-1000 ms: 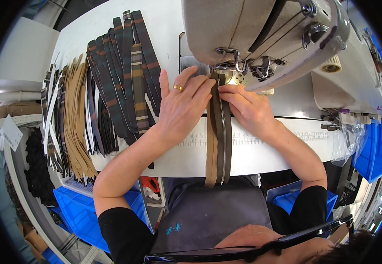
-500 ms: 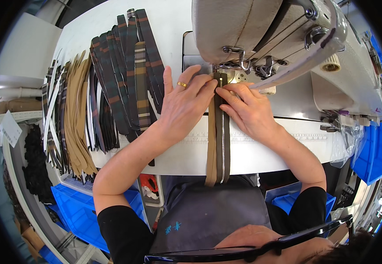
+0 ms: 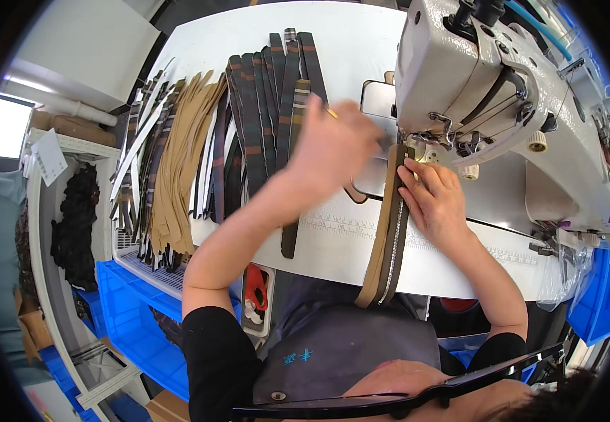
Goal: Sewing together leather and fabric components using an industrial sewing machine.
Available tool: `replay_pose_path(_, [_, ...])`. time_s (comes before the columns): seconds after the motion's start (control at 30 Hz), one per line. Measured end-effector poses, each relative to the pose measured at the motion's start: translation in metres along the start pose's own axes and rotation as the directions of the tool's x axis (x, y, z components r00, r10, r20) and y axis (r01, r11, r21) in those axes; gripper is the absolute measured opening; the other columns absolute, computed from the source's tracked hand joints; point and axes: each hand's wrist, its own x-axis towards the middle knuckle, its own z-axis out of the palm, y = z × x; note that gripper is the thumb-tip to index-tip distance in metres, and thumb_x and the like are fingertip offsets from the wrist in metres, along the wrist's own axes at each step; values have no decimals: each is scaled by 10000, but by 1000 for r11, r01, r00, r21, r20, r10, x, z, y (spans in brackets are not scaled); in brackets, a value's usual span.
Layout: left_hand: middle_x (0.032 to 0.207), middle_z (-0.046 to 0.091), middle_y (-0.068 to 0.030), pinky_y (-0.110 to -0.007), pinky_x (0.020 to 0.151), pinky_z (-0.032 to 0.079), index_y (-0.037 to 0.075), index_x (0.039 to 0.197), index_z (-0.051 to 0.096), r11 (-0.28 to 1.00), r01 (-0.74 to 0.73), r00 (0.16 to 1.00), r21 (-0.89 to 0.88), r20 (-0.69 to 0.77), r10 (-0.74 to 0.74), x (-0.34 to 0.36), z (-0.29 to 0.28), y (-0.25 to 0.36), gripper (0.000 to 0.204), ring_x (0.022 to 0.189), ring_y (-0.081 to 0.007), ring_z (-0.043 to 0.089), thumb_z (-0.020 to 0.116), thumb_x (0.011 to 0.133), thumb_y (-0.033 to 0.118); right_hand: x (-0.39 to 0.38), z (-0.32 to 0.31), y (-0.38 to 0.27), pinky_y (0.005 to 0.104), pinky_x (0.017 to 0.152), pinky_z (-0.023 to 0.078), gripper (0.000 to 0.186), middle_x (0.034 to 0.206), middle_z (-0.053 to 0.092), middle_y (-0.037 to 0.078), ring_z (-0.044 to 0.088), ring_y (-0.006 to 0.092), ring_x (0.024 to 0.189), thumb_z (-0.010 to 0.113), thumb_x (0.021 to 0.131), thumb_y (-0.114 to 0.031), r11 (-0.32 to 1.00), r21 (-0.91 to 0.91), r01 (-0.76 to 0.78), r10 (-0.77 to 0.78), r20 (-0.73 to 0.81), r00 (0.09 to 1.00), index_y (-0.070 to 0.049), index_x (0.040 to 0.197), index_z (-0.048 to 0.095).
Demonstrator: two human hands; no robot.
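My left hand is blurred in motion above the table, left of the sewing machine, near dark plaid strips; its fingers are unclear. My right hand has its fingers bent together, pinching or pressing the zipper tape just below the machine's presser area. The dark tape with metal teeth lies over a tan strip, both hanging over the table's front edge. The top end reaches under the machine head beside a metal plate.
Bundles of tan, white and dark strips lie on the white table at left. Blue crates stand below the left edge. A shelf with black fabric is farther left. Clear plastic and another blue bin are at right.
My left hand has lifted off the zipper tape and moved left, now blurred. My right hand remains on the tape. The view has swung left, shifting the table and machine rightward in the picture.
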Motion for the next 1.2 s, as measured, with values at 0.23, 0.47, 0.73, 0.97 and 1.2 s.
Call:
replay_pose_path(0.23, [1139, 630, -56, -633, 1035, 213, 117, 924, 695, 907, 341, 934, 248, 18, -357, 14, -28, -98, 285, 1228, -269, 469, 730, 767, 353, 4, 0, -2, 373, 796, 466, 336, 1118, 617, 91, 580, 261, 935, 711, 754, -69, 998, 63, -1, 2, -23, 1000, -7, 1081, 666])
replay_pose_path(0.47, [1323, 526, -81, -702, 1030, 153, 158, 980, 683, 901, 348, 937, 258, -60, -345, 4, 4, -103, 301, 1373, -344, 307, 744, 754, 348, 2, 1, 1, 352, 773, 451, 297, 1105, 611, 74, 578, 226, 953, 707, 783, -120, 999, 36, 14, -13, -31, 999, -12, 1055, 660])
replay_pose_path(0.73, [1462, 405, -141, -707, 1034, 115, 133, 976, 674, 844, 535, 840, 39, 86, -536, 10, -6, -117, 415, 1413, -413, 200, 766, 693, 423, 2, 2, 0, 359, 792, 462, 288, 1094, 613, 74, 578, 230, 950, 707, 779, -116, 999, 39, 38, -35, -76, 996, -9, 1043, 662])
replay_pose_path(0.97, [754, 638, 13, -168, 630, 410, -10, 1083, 634, 736, 327, 891, -593, -66, -449, -18, -64, -16, 216, 673, -52, 548, 616, 893, 91, 0, 4, 2, 368, 790, 476, 288, 1071, 619, 81, 584, 245, 941, 720, 765, -128, 999, 30, 14, -11, -81, 997, -16, 1025, 669])
replay_pose_path(1.2, [943, 611, -96, -312, 842, 480, 23, 1173, 628, 859, -85, 995, -506, 1, 99, -39, -10, 29, 400, 851, -230, 610, 553, 786, -46, -1, 7, 3, 365, 788, 477, 282, 1068, 619, 79, 584, 242, 954, 717, 766, -140, 999, 38, 21, -17, -108, 994, -22, 1018, 672])
